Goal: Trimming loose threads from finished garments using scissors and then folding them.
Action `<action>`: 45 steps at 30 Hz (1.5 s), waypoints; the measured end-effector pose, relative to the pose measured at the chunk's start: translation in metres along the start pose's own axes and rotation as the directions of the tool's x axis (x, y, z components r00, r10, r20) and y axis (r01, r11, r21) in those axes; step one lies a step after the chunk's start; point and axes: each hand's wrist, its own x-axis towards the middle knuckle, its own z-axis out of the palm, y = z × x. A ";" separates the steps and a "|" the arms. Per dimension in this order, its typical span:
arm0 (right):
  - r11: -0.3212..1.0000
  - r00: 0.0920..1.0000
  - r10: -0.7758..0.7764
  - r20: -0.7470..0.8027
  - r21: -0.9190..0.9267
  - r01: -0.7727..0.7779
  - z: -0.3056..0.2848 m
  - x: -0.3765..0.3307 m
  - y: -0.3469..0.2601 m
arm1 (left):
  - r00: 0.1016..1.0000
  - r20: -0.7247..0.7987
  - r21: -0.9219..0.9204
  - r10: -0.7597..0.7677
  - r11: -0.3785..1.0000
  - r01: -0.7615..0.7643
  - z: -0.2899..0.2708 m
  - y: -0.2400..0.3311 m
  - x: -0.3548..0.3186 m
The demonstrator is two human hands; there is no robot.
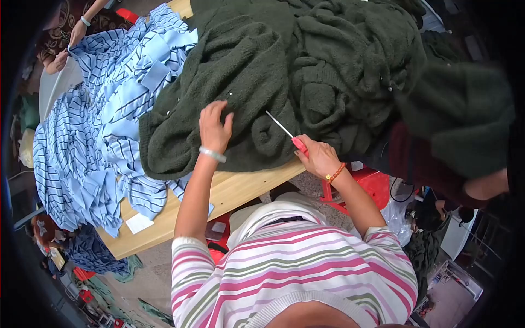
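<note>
A dark green knit pile [235, 60] covers much of a wooden desk [251, 183], and over the pile's near part a person's left hand [215, 128] has its fingers loosely spread, pinching nothing visible; whether it touches the cloth is unclear. The right hand [321, 158], at the pile's near edge, wraps a red-handled tool [297, 142] whose thin metal shaft points across the pile; a slip could make its tip snag the knit or jab the left hand.
</note>
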 end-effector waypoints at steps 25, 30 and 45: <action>0.998 0.999 -0.025 -0.020 -0.067 0.023 -0.010 0.033 -0.071 | 0.908 0.299 -0.330 -0.295 0.860 0.388 0.042 -0.053 0.046; 0.998 0.999 -0.031 -0.042 -0.055 0.028 -0.015 0.034 -0.080 | 0.910 0.301 -0.369 -0.286 0.845 0.388 0.042 -0.056 0.047; 0.998 0.997 -0.056 0.052 0.014 0.056 -0.015 0.046 -0.086 | 0.858 0.425 -0.445 -0.287 0.759 0.475 0.042 -0.058 0.050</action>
